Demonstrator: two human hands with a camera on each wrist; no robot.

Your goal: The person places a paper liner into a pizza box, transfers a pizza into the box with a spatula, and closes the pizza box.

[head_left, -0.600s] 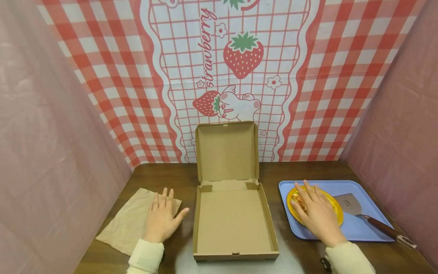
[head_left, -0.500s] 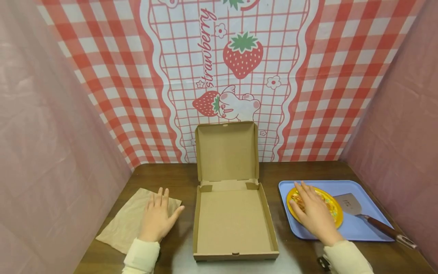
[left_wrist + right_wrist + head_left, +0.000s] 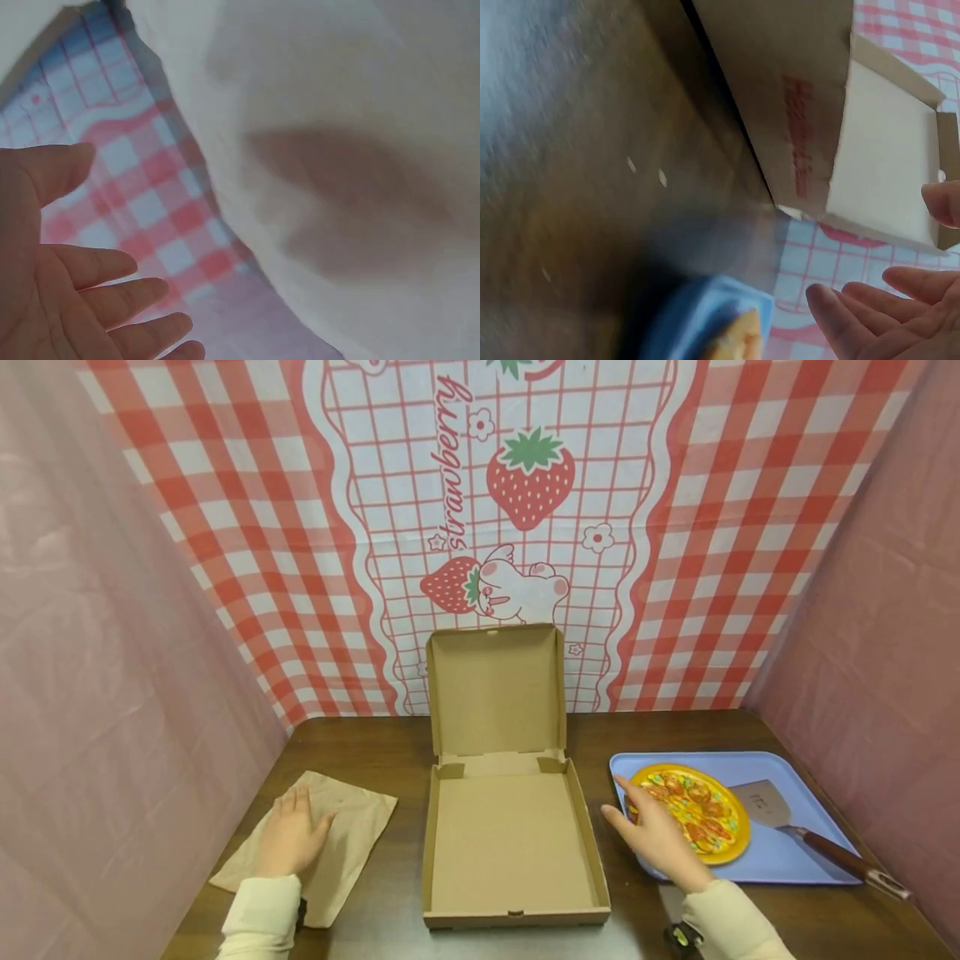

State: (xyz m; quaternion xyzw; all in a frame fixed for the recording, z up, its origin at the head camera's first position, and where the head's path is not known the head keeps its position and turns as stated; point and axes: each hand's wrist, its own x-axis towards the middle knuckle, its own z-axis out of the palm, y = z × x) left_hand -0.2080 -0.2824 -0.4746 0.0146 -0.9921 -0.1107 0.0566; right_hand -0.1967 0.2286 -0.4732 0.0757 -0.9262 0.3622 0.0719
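Note:
My left hand (image 3: 288, 837) is above a sheet of brown paper (image 3: 352, 831) on the left of the table, its fingers extended. In the left wrist view the paper (image 3: 337, 82) fills the right side, beside the spread fingers of that hand (image 3: 82, 300). Over the left edge of a blue tray (image 3: 780, 864) is my right hand (image 3: 660, 842), fingers extended and holding nothing. A pizza (image 3: 705, 810) with a yellow rim lies on the tray, partly hidden by this hand. Whether either hand touches what is beneath it, I cannot tell.
Between the hands stands a cardboard pizza box (image 3: 513, 847), its lid (image 3: 498, 693) upright. A spatula (image 3: 765, 806) lies on the tray, its dark handle (image 3: 832, 853) reaching past the tray's right side. A checked strawberry-print cloth (image 3: 532, 485) hangs behind the table.
My left hand has moved left, further over the paper. The right hand has shifted left and toward me, uncovering most of the pizza. Box, tray and spatula stay in place.

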